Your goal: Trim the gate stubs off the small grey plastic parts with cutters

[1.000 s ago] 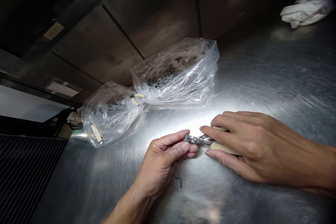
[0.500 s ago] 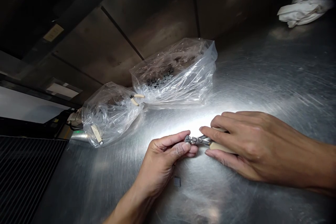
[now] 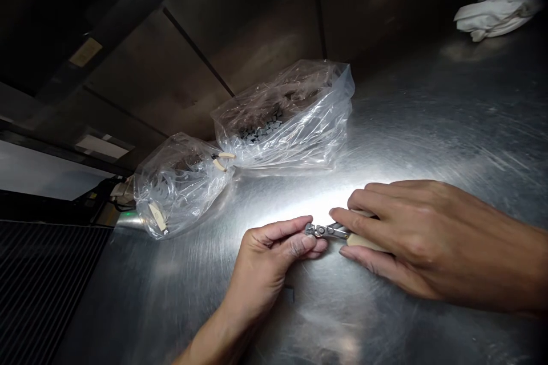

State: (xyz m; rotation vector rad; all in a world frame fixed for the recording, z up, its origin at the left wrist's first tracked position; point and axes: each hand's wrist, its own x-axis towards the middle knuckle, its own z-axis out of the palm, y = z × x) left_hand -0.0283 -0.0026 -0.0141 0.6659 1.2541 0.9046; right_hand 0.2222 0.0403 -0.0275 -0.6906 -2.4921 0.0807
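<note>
Between the thumb and fingers of my left hand (image 3: 269,254) is a small grey piece (image 3: 309,229), partly hidden by the fingertips. My right hand (image 3: 411,239) is wrapped round the cream handles of a pair of pliers (image 3: 329,230). The metal jaws of the pliers meet the grey piece at my left fingertips. Beneath the hands, a flat grey square piece (image 3: 290,295) lies on the metal table, close to my left wrist.
A clear plastic bag (image 3: 299,131) with several small grey pieces stands at the back. Left of it is another clear bag (image 3: 184,194), with a cream-handled tool (image 3: 220,161) between them and a cream knife-like tool (image 3: 158,217) at its front. A white cloth (image 3: 496,14) lies far right.
Both hands, with the pliers and the grey piece, have shifted slightly to the right. The grip of each hand looks the same.
</note>
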